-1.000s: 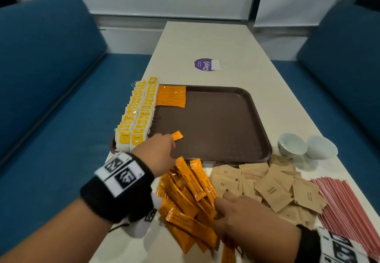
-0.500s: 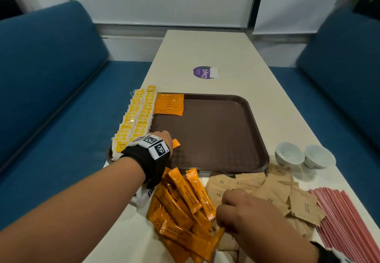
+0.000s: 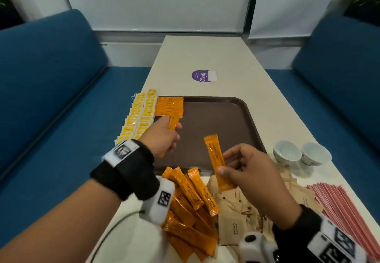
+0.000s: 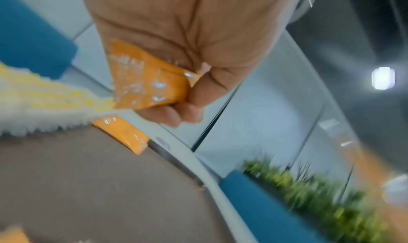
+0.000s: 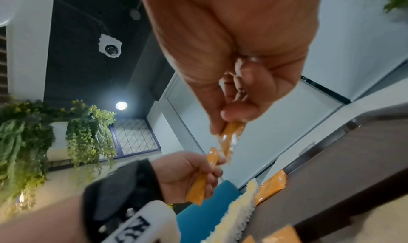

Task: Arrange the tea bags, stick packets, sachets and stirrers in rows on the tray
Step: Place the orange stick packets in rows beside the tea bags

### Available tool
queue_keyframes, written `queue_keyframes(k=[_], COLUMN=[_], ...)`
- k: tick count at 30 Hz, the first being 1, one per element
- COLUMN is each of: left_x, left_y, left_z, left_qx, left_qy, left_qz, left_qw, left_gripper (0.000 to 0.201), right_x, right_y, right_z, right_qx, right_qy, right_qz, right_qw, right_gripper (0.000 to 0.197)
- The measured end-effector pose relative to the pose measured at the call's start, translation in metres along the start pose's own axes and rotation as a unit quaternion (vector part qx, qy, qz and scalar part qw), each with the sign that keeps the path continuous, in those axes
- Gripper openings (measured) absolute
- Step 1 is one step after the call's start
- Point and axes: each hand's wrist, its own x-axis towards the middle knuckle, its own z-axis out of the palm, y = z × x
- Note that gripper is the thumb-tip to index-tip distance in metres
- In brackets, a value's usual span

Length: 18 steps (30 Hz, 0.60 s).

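A brown tray (image 3: pixel 222 118) lies on the table. Yellow tea bags (image 3: pixel 139 114) fill two rows along its left edge, and several orange stick packets (image 3: pixel 169 106) lie side by side at its far left. My left hand (image 3: pixel 164 137) holds an orange stick packet (image 3: pixel 173 122) just in front of that row; the left wrist view shows the same packet (image 4: pixel 145 82) in the fingers. My right hand (image 3: pixel 244 168) pinches another orange stick packet (image 3: pixel 218 162) above the tray's near edge.
A heap of orange stick packets (image 3: pixel 189 205) lies in front of the tray, with brown sugar sachets (image 3: pixel 242 211) to its right and red stirrers (image 3: pixel 345 213) at the far right. Two white cups (image 3: pixel 286 153) stand beside the tray. Blue sofas flank the table.
My left hand has carried its packet from the tray's near left up to the row of stick packets. My right hand has lifted one packet out of the heap.
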Motion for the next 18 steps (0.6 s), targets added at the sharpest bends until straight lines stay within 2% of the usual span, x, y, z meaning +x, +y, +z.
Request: queue_keyframes(k=[1, 2, 4, 5, 6, 9, 10, 11, 14, 18], left_x=[-0.019, -0.036, -0.061, -0.067, -0.07, -0.07, -0.07, -0.069, -0.078, -0.09], left_y=[0.003, 0.002, -0.006, -0.012, -0.019, -0.037, -0.045, -0.054, -0.074, -0.086], left_z=[0.001, 0.005, 0.017, 0.021, 0.024, 0.02, 0.015, 0.01, -0.004, -0.01], left_qx=[-0.083, -0.144, -0.234, -0.252, -0.257, -0.241, -0.233, -0.226, -0.2, -0.148], left_qy=[-0.02, -0.052, -0.117, -0.128, -0.119, -0.023, 0.002, 0.013, -0.023, -0.08], left_qz=[-0.009, -0.013, -0.011, -0.006, -0.006, -0.05, -0.069, -0.084, -0.132, -0.19], left_qw=[0.996, 0.988, 0.965, 0.959, 0.959, 0.969, 0.97, 0.97, 0.97, 0.967], left_gripper=[0.013, 0.02, 0.05, 0.057, 0.058, 0.029, 0.029, 0.031, 0.031, 0.024], right_x=[0.004, 0.007, 0.012, 0.012, 0.012, 0.007, 0.004, 0.003, 0.002, 0.0], right_y=[-0.005, -0.011, -0.023, -0.025, -0.025, -0.019, -0.016, -0.011, 0.001, 0.007], right_z=[0.006, 0.013, 0.028, 0.036, 0.043, 0.055, 0.055, 0.056, 0.063, 0.081], right_qx=[0.015, 0.024, 0.036, 0.034, 0.019, -0.085, -0.141, -0.2, -0.331, -0.394], right_qy=[-0.003, -0.01, -0.027, -0.036, -0.043, -0.06, -0.076, -0.097, -0.15, -0.19], right_qz=[-0.009, -0.013, -0.02, -0.026, -0.034, -0.045, -0.032, -0.015, 0.016, 0.03], right_qw=[1.0, 1.0, 0.999, 0.998, 0.998, 0.994, 0.987, 0.975, 0.932, 0.899], right_gripper=[0.019, 0.018, 0.018, 0.02, 0.022, 0.015, 0.02, 0.036, 0.078, 0.095])
